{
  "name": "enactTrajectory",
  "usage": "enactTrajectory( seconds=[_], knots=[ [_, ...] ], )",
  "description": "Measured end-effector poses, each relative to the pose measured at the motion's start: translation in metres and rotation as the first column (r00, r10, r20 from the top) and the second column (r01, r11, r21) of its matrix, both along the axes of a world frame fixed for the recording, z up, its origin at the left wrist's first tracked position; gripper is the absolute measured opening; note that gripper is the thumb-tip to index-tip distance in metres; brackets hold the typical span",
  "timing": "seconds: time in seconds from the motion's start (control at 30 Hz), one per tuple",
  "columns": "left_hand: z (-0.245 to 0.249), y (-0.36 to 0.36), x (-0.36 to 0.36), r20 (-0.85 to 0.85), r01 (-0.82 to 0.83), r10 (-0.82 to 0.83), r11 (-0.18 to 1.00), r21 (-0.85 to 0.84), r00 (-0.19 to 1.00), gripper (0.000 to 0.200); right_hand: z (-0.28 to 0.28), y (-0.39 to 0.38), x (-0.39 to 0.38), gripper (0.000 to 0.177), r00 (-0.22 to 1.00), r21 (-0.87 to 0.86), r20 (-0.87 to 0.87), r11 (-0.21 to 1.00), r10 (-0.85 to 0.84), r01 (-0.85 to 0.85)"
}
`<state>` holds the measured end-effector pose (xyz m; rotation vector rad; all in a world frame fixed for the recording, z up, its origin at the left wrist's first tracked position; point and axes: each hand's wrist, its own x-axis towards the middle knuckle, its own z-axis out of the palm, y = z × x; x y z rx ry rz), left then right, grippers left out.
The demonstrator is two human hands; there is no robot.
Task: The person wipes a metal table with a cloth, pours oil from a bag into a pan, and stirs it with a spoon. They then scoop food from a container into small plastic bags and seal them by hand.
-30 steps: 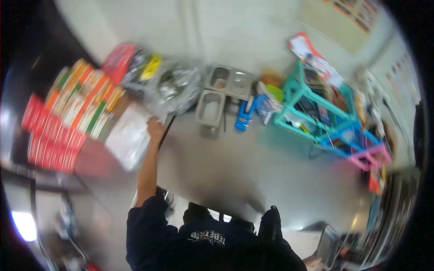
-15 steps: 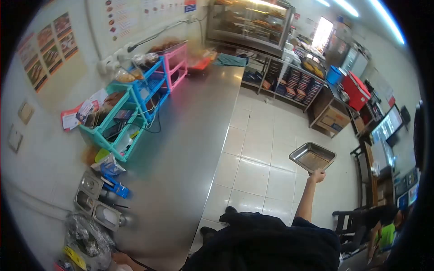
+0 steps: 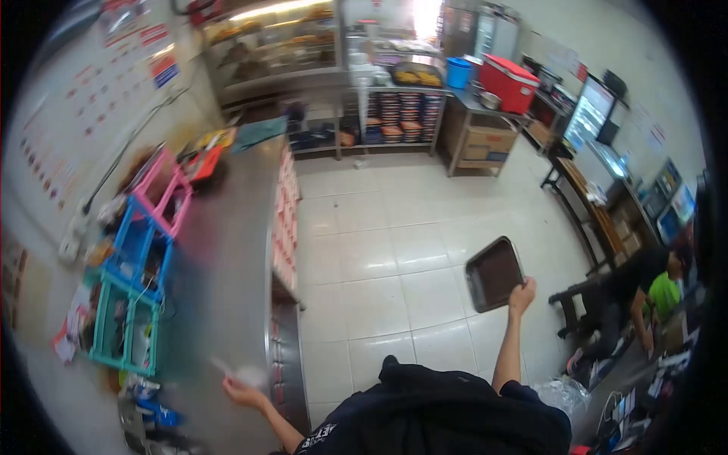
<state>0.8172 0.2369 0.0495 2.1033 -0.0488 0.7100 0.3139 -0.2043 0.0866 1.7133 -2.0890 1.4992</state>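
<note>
My right hand (image 3: 522,296) grips a rectangular metal pan (image 3: 494,277) by its near right edge, out over the tiled floor. The pan is tilted, with its dark inside showing. My left hand (image 3: 244,392) is closed above the near part of the steel counter (image 3: 220,250). A pale, blurred thing (image 3: 220,366) sticks out at its fingertips; I cannot tell what it is.
Along the wall side of the counter stand green (image 3: 125,322), blue (image 3: 140,246) and pink (image 3: 163,189) racks. Ahead are a glass food display (image 3: 273,45) and shelves with stacked boxes (image 3: 400,117). A red cooler (image 3: 508,83) sits beyond. At right, a person (image 3: 633,303) bends near a wooden bench (image 3: 580,186).
The view has swung right. My left hand has come from the bagged items near the wall to over the counter. The pan in my right hand has turned and tilted more upright.
</note>
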Motion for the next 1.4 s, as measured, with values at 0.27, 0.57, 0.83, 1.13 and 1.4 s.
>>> enactTrajectory(
  seconds=[0.27, 0.57, 0.83, 1.13, 1.4],
  knots=[
    [0.083, -0.321, -0.033, -0.133, 0.597, -0.617, 0.786, -0.160, 0.776, 0.019, -0.077, -0.118, -0.018, 0.013, 0.866, 0.303, 0.452, 0.950, -0.213, 0.075],
    [-0.039, -0.657, -0.014, -0.028, 0.985, -0.997, 0.079, -0.152, 0.075, 0.024, -0.094, -0.295, -0.016, 0.016, 0.757, 0.400, 0.529, 0.900, -0.383, 0.175],
    [0.073, -0.858, -0.212, -0.391, 0.684, -0.715, -0.166, -0.710, -0.579, 0.031, -0.052, -0.342, -0.002, 0.016, 0.660, 0.431, 0.680, 0.902, -0.319, -0.007],
    [0.039, -1.026, -0.288, -0.134, 0.857, -0.977, -0.209, 0.471, -0.164, 0.061, -0.015, -0.443, -0.019, 0.041, 0.288, 0.380, 0.910, 0.876, -0.298, -0.295],
    [0.022, -1.042, -0.179, -0.467, 0.449, -0.743, 0.249, -0.858, -0.480, 0.050, 0.028, -0.670, 0.019, 0.057, 0.474, 0.381, 0.879, 0.519, 0.054, -0.765]
  ],
)
